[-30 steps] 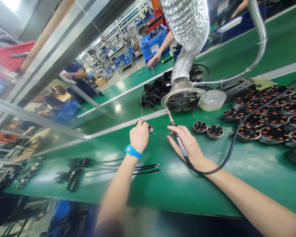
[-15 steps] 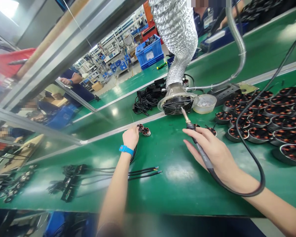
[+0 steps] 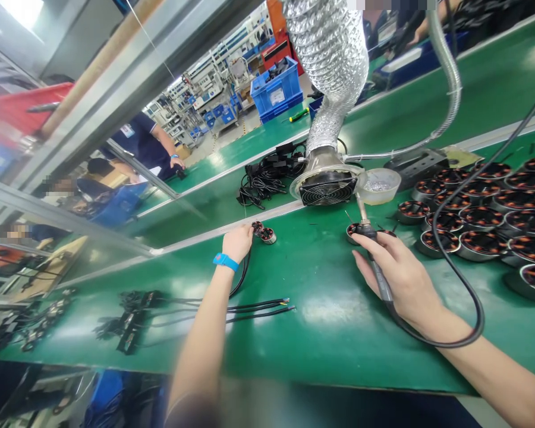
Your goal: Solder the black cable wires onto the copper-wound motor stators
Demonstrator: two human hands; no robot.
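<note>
My right hand (image 3: 399, 270) is closed around a soldering iron (image 3: 372, 249), tip pointing up toward the fume fan (image 3: 327, 189); its black cord (image 3: 455, 261) loops away to the right. Just beyond the fingers sit two small motor stators (image 3: 354, 232). My left hand (image 3: 237, 242), with a blue wrist strap (image 3: 225, 261), is curled over a small motor (image 3: 257, 227) with a black lead (image 3: 241, 276) trailing back; a second small motor (image 3: 268, 236) lies right beside it. What the left fingers grip is hidden.
Several larger copper-wound stators (image 3: 481, 217) crowd the right of the green bench (image 3: 321, 333). A foil duct (image 3: 330, 65) feeds the fan, with a plastic bowl (image 3: 378, 185) beside it. Cable harnesses (image 3: 134, 324) with stripped ends lie at left. Other people work behind the glass partition.
My right hand has carried the soldering iron to the right and down toward the two small stators. My left hand stays over the small motor, from which a black lead now trails.
</note>
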